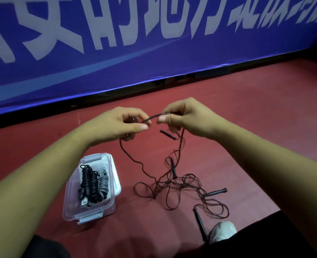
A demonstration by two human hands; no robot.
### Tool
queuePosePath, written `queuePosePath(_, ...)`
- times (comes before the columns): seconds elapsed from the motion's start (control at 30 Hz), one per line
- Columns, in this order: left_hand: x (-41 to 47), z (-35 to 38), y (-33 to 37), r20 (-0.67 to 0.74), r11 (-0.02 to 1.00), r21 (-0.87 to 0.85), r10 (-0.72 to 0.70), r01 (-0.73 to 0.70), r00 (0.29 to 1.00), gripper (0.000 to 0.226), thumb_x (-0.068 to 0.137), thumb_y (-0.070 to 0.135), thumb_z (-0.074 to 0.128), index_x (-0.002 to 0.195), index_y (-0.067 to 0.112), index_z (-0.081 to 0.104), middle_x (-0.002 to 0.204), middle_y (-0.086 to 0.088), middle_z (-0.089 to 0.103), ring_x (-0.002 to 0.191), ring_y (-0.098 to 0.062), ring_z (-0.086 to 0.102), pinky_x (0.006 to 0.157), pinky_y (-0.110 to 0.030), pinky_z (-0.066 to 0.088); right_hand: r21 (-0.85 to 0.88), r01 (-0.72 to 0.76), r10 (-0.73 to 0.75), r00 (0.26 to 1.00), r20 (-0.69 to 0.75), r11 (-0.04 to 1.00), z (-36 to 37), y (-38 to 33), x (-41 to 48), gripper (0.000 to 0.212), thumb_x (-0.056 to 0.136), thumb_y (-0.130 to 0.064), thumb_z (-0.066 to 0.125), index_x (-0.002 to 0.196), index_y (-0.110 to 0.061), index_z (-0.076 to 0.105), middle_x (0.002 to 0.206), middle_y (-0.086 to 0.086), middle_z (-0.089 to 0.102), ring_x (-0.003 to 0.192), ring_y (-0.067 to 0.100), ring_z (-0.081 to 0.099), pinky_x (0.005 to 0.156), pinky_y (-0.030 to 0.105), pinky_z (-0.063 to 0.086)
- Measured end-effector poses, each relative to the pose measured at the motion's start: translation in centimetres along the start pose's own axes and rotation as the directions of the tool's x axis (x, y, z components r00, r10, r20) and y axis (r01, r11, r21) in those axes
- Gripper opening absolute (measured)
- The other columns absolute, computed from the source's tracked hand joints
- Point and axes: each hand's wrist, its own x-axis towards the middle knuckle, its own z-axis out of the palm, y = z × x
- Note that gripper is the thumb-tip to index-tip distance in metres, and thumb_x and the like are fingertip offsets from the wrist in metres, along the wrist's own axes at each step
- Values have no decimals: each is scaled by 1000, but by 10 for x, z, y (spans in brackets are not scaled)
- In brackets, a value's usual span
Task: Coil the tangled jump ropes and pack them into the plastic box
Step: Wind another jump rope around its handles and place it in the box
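My left hand and my right hand are raised over the red floor and pinch a short stretch of thin dark jump rope between them. From both hands the cord hangs down into a tangled heap on the floor. Black handles lie in and around the tangle: one below my right hand, one in the middle, one at the right, one nearest me. The clear plastic box stands open at the lower left, holding coiled black and grey ropes.
The box's white lid lies under or beside its right side. A blue banner with white characters runs along the floor's far edge. My white shoe and dark trouser legs are at the bottom.
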Motion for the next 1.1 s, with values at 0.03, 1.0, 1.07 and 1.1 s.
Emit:
queuePosePath(0.03, 2, -1, -2, -60, 999, -40, -10, 8, 998, 30, 83, 24, 77, 111, 21, 64, 69, -10, 53, 58, -19, 49, 55, -26, 41, 68, 13, -11, 999, -33, 998, -3, -1, 2, 19, 95, -24, 65, 91, -8, 73, 57, 7, 55, 52, 21, 47, 50, 32, 40)
queuePosePath(1.0, 5, -26, -71, 40, 988, -7, -152, 153, 988, 72, 74, 75, 63, 91, 5, 61, 61, 2, 48, 74, -24, 69, 77, -21, 51, 1, -323, 311, 911, -272, 946, -57, 30, -4, 28, 90, -31, 72, 89, -3, 75, 64, 12, 63, 57, 11, 58, 64, 24, 47)
queuePosePath(1.07, 7, -21, -48, -3, 992, -99, -80, 79, 997, 49, 91, 55, 55, 89, 6, 60, 58, 0, 38, 64, -24, 61, 73, -25, 49, -343, -431, 420, 901, -110, 835, -52, 37, -11, 64, 74, -40, 85, 125, -6, 66, 110, 14, 72, 94, 13, 66, 85, 27, 51)
queuePosePath(1.1, 8, -17, -35, -12, 995, -92, -37, 35, 999, 40, 95, 46, 51, 88, 7, 61, 58, -3, 35, 59, -22, 57, 69, -26, 46, -371, -411, 412, 908, -80, 833, -49, 37, -10, 87, 68, -41, 87, 141, -8, 53, 130, 9, 65, 114, 16, 62, 100, 31, 47)
